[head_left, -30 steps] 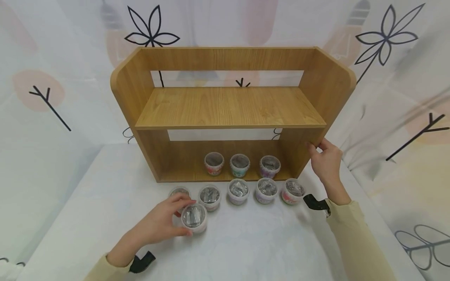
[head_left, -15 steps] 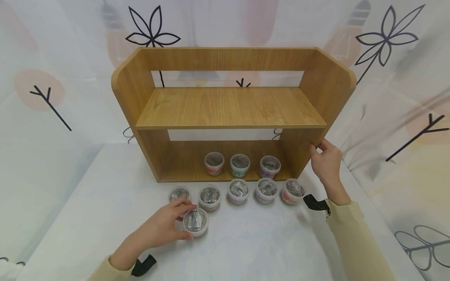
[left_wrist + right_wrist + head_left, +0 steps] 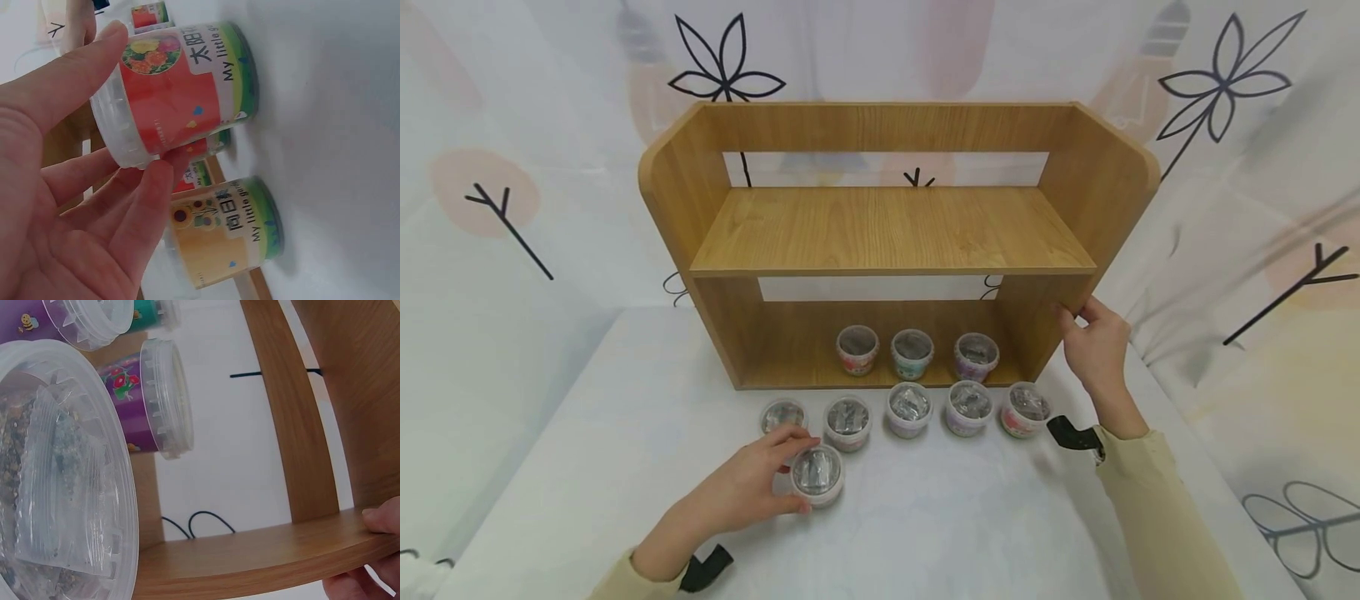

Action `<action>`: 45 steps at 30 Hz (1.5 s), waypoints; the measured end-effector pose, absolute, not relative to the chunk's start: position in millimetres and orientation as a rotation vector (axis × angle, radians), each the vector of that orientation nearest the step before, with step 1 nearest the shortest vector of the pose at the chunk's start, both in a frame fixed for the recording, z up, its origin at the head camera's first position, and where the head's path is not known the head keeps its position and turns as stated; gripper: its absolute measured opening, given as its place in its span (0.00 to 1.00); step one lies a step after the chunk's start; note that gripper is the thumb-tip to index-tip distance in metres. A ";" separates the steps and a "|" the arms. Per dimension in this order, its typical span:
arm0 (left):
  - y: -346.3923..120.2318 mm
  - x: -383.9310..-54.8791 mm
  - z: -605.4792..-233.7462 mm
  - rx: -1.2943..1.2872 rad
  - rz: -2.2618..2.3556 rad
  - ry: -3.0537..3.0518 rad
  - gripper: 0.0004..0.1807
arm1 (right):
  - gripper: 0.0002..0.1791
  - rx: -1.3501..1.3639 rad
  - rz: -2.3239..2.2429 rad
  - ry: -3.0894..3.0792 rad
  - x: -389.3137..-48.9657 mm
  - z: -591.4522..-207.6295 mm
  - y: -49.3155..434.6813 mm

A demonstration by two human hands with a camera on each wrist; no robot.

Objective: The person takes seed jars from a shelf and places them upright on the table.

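- A red-labelled cup (image 3: 817,475) is being held by the left hand (image 3: 737,492) at the near left, thumb and fingers clamped on its opposite sides.
- Whether its base is touched to the white table (image 3: 940,525) cannot be told.
- Close by those fingers, a yellow-labelled cup (image 3: 228,234) is seen in the left wrist view.
- Over to the right, the wooden shelf (image 3: 895,229) is gripped by the right hand (image 3: 1097,350), its side panel pinched between thumb and fingers.
- Just in front of the shelf, five cups (image 3: 909,408) are lined up, all farther than the held one.
- Three more cups (image 3: 912,354) are stood along the lower board (image 3: 797,350), centre to right.
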State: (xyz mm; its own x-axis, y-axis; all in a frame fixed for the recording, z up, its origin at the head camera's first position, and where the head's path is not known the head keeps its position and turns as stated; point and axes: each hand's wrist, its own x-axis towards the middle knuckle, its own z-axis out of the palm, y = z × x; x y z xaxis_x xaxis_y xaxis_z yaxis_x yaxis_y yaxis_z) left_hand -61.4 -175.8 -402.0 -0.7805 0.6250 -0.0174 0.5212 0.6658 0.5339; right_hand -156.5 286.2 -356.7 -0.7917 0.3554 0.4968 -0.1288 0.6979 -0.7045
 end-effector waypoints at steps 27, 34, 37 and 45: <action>-188.4 -82.4 -381.7 1.089 0.895 2.576 0.23 | 0.21 -0.207 1.021 -2.290 -155.9 -358.7 289.4; -191.3 -99.4 -372.7 1.073 1.027 2.594 0.20 | 0.18 -0.175 1.004 -2.249 -157.3 -358.0 288.0; -193.0 -110.4 -370.7 1.083 1.109 2.581 0.19 | 0.18 -0.176 1.005 -2.244 -157.8 -358.6 287.4; -194.6 -142.9 -372.6 1.114 1.216 2.584 0.18 | 0.17 -0.174 0.992 -2.234 -158.8 -362.7 287.8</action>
